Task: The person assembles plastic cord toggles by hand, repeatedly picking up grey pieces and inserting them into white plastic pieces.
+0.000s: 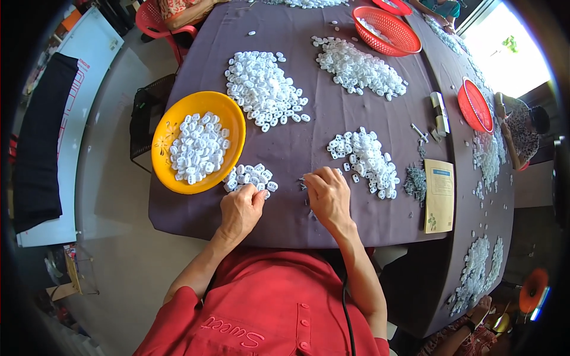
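My left hand is closed, its thumb pressed against curled fingers, at the near edge of a small heap of white oval plastic pieces with dark openings. Whatever it holds is hidden. My right hand is closed in a pinch just above the cloth, and I cannot make out anything between its fingertips. Beside those fingertips lie a few tiny grey pieces. A larger pile of white plastic pieces spreads just beyond and right of my right hand. Left of my left hand, a yellow bowl holds many more of them.
Two more white piles lie farther back on the dark tablecloth. A heap of grey bits, a tan booklet and a red basket are to the right. Other people sit around the tables.
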`<state>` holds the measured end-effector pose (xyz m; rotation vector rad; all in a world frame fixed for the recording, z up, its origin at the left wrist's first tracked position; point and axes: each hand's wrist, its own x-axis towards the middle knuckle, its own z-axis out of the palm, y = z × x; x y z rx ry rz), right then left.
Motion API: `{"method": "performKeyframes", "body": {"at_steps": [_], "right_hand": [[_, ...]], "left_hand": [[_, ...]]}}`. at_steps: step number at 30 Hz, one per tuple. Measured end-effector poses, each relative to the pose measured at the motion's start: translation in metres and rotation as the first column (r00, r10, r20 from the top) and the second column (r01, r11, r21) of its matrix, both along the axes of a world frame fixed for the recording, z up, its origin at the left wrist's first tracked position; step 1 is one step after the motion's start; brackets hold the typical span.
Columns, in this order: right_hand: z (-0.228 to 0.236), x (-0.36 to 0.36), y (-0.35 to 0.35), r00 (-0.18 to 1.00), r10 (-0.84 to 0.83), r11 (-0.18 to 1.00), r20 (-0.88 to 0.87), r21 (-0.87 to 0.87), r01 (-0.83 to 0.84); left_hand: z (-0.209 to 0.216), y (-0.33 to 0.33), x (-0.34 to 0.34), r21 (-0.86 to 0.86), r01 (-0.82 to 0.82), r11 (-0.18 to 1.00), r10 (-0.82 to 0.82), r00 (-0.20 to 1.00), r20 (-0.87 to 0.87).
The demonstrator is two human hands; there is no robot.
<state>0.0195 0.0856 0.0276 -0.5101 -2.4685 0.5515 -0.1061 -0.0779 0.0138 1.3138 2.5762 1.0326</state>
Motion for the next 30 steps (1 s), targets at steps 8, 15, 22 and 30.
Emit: {"method": "performKeyframes", "body": {"at_steps": [8, 15, 22, 30], "right_hand": [[-0.011, -0.019, 0.000, 0.962, 0.018, 0.987, 0.271, 0.152, -0.061], [-0.013, -0.013, 0.005, 0.981, -0.018, 1.000, 0.191, 0.026, 0.013], [-0.012, 0.000, 0.008, 0.994, -0.078, 0.993, 0.071, -0.087, 0.084], [-0.007, 0.048, 0.002, 0.983, -0.121, 0.821, -0.136, -0.571, 0.022]], "left_hand": [[0.009, 0.013, 0.021, 0.134, 0.081, 0.988, -0.092, 0.993, 0.076], [0.003, 0.037, 0.039, 0.135, 0.173, 0.976, -0.192, 0.971, 0.142], [-0.005, 0.058, 0.040, 0.256, 0.174, 0.951, -0.216, 0.966, 0.145], [0.014, 0.083, 0.047, 0.193, 0.114, 0.975, -0.224, 0.519, 0.825]]}}
